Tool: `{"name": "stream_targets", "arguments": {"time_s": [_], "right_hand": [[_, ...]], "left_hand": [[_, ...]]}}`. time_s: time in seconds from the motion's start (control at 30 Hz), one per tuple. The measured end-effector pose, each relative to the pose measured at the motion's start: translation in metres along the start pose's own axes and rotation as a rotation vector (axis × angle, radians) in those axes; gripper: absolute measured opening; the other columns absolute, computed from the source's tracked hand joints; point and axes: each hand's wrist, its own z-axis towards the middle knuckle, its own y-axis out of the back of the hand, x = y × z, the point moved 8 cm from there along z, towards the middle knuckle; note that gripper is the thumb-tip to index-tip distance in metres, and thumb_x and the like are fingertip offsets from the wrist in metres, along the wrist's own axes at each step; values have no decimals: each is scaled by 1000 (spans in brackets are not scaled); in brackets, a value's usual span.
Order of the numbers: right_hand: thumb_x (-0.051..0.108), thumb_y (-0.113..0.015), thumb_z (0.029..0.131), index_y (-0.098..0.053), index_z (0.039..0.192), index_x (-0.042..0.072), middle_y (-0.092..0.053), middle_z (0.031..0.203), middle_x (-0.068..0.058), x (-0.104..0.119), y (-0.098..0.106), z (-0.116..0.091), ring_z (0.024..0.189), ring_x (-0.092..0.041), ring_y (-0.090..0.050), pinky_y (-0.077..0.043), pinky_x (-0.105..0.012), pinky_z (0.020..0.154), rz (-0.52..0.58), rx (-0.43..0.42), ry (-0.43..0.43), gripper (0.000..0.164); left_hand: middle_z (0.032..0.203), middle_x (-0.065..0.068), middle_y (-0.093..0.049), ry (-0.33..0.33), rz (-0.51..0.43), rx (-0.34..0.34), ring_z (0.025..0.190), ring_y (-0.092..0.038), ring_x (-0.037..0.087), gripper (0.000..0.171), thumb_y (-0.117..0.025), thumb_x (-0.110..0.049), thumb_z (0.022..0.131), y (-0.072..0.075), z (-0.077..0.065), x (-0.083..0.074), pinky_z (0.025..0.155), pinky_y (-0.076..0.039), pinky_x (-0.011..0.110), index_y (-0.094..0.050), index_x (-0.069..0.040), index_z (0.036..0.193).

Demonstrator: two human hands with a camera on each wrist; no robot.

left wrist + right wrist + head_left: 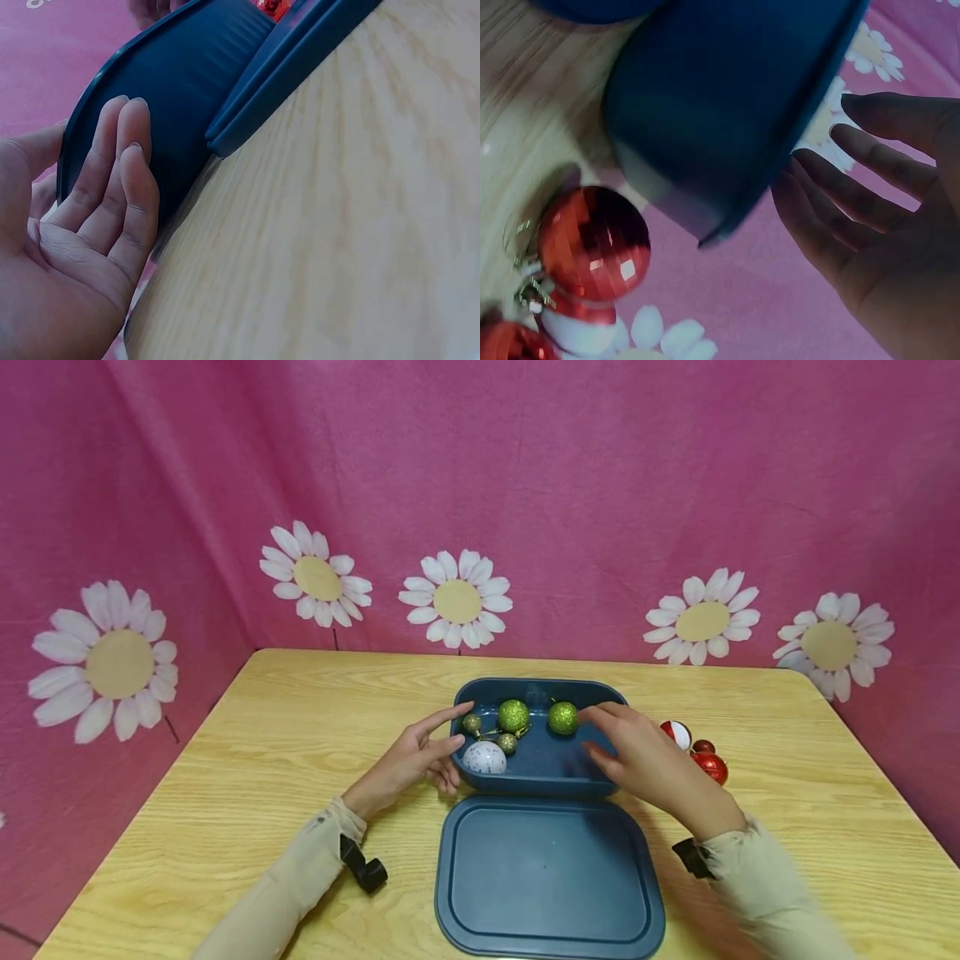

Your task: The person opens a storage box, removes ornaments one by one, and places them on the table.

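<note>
A dark blue plastic box [540,787] stands on the table with its top off. Inside lie two green glitter ornament balls, one at the back [513,716] and one towards the right [562,718]. Small gold balls [507,743] and a speckled white ball [484,758] sit at its left end. My left hand [412,756] holds the box's left wall, thumb and index finger over the rim, the other fingers along the outside [135,172]. Over the right end hovers my right hand [637,756], fingers spread and holding nothing, fingertips close to the right green ball.
The box's blue lid [551,877] lies flat in front of it. Right of the box, partly behind my right hand, are a red-and-white ball [677,734], a small dark red ball [703,747] and a shiny red ball [711,767]. A pink flowered cloth [525,510] hangs behind the table.
</note>
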Motion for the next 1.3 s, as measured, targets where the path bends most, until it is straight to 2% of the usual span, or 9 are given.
{"name": "stream_targets", "arguments": {"time_s": [0.23,0.43,0.53,0.67,0.77,0.87,0.97,1.17,1.3], "right_hand": [[9,-74,89,-64,125,-1,-62,123,-21,-3,-20,23,113,-38,-59,-51,-54,94,8,14,14,38],[13,-71,92,-59,135,1,-49,140,-29,-17,-47,26,124,-48,-50,-42,-61,104,18,90,-50,46],[11,-71,91,-58,136,5,-49,138,-27,-24,-53,23,119,-45,-55,-46,-59,99,53,89,-88,48],[9,-74,88,-59,134,10,-53,125,-22,-27,-53,21,97,-35,-62,-54,-54,84,86,67,-112,49],[10,-76,87,-60,133,12,-55,117,-20,-28,-55,21,86,-29,-61,-55,-49,76,98,70,-124,49],[10,-77,87,-60,131,14,-55,112,-18,-29,-56,20,81,-25,-57,-53,-45,73,109,78,-134,48],[9,-77,87,-61,128,14,-56,110,-18,-28,-57,20,82,-26,-57,-53,-45,74,121,78,-134,45],[7,-76,88,-60,124,12,-59,113,-17,-26,-56,19,97,-31,-61,-53,-53,86,133,56,-90,39],[7,-76,87,-60,122,12,-61,111,-15,-26,-55,20,98,-31,-62,-53,-53,85,129,44,-70,39]], "left_hand": [[71,17,-69,1,0,-5,60,-68,23,53,-55,-25,104,0,0,2,60,-60,40,-38,-34,153],[70,18,-69,-2,-1,-8,60,-68,23,53,-55,-25,104,1,0,1,59,-60,40,-38,-33,153],[70,18,-69,-2,-4,-3,60,-68,23,53,-55,-24,104,0,0,2,59,-60,40,-38,-32,154],[70,18,-69,-4,-7,-1,60,-68,22,52,-54,-25,105,0,0,3,59,-60,40,-38,-34,153],[71,18,-69,-9,-13,1,59,-68,23,52,-54,-25,105,0,0,3,59,-60,40,-37,-32,154],[71,18,-69,-10,-19,6,60,-68,23,53,-53,-25,105,-1,-1,4,60,-60,40,-36,-30,155],[71,18,-69,-9,-21,8,60,-68,22,54,-53,-25,105,-1,-2,5,60,-60,40,-35,-29,155],[71,17,-69,-9,-19,3,59,-68,22,53,-54,-25,105,-1,-2,4,59,-60,39,-36,-30,155],[72,17,-69,-12,-14,3,60,-68,22,54,-54,-25,105,-1,-2,2,60,-61,40,-36,-30,155]]}}
